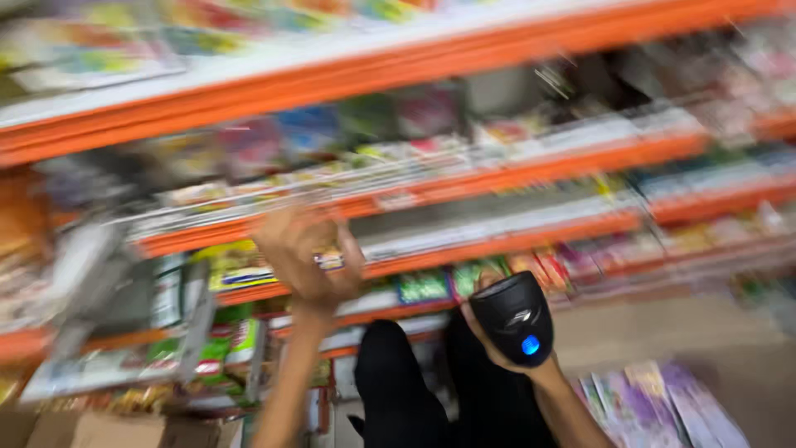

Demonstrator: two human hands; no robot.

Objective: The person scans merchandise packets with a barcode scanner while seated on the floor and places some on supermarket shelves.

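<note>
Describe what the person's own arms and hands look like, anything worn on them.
Both forearms are bare, with no sleeves in view. The left hand wears no glove, and a small pale blur sits by its fingers, too smeared to call a ring. The right hand is also ungloved. No watch or bracelet is discernible through the motion blur.

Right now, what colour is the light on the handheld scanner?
Blue, on the black handheld scanner in the right hand; head view.

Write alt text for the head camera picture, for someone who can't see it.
A blurred view of orange store shelves packed with colourful packets. The left hand reaches up to a shelf edge, while the right hand holds a black handheld scanner with a blue light.
</note>
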